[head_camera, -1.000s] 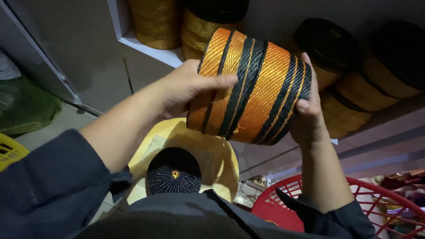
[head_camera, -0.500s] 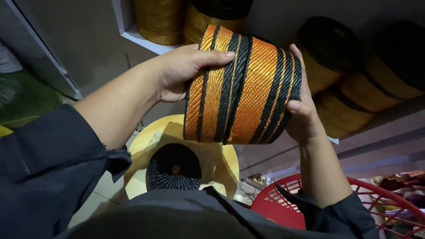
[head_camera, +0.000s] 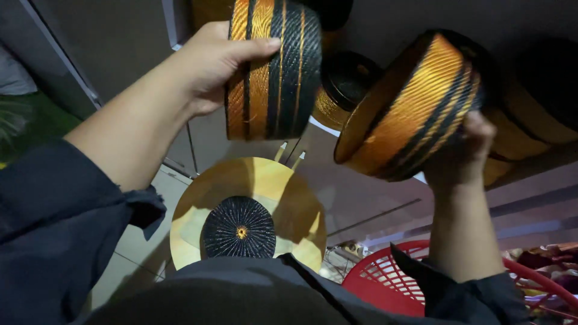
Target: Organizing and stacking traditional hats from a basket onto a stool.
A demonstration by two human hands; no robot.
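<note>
My left hand (head_camera: 208, 63) grips a round woven lid (head_camera: 274, 69) with orange and black stripes, raised at the top centre. My right hand (head_camera: 463, 153) holds the matching woven box base (head_camera: 409, 108) from below, tilted with its opening facing left. The two pieces are apart, with a gap between them. Below them a yellow round stool (head_camera: 271, 186) carries a black woven disc (head_camera: 239, 229) with an orange centre.
Several more orange and black woven boxes (head_camera: 524, 138) stand on a shelf behind my hands. A red plastic basket (head_camera: 391, 280) sits at the lower right. Grey floor tiles (head_camera: 138, 247) lie beneath the stool, and green foliage shows at the far left.
The closed box has come apart: my left hand has lifted the lid up and left, while my right hand keeps the base, moved right and tilted.
</note>
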